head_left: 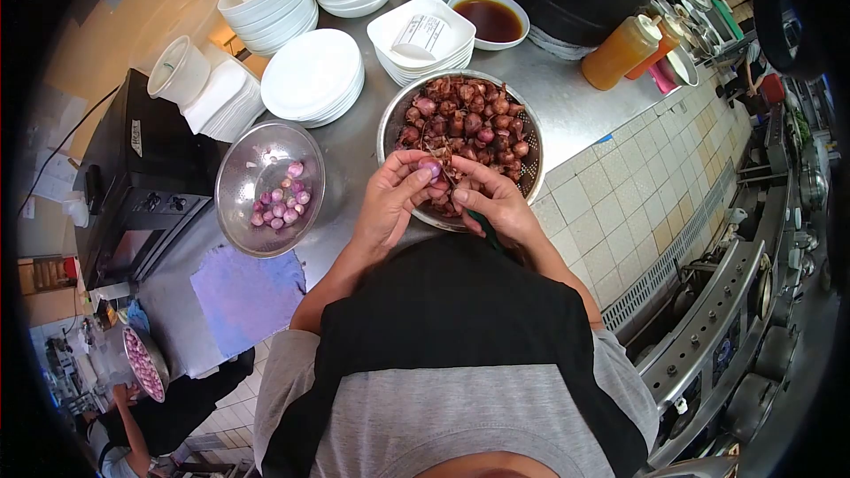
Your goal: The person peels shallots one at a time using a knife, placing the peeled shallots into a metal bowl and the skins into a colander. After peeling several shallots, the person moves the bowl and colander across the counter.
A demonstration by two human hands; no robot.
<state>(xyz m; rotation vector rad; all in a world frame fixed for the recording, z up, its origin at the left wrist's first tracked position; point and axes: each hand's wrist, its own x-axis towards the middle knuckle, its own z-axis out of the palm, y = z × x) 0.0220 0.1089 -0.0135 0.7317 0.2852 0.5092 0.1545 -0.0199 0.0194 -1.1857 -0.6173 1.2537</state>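
Note:
My left hand (387,201) pinches a purple shallot (430,167) between thumb and fingers. My right hand (500,205) is closed around a small knife with a green handle (486,229); its blade is hard to make out against the shallot. Both hands meet over the near part of a large metal colander (534,149), heaped with unpeeled brown-red shallots (469,115). To the left, a second, shallower colander (237,181) contains several peeled pink-purple shallots (282,201).
White plates (312,75) and bowls (268,4) are stacked behind, beside a bowl of dark liquid (489,19). A black oven (146,186) borders the left; a purple cloth (248,296) lies nearer. Sauce bottles (620,53) stand right. Another person (133,429) handles a shallot-filled bowl (159,389) lower left.

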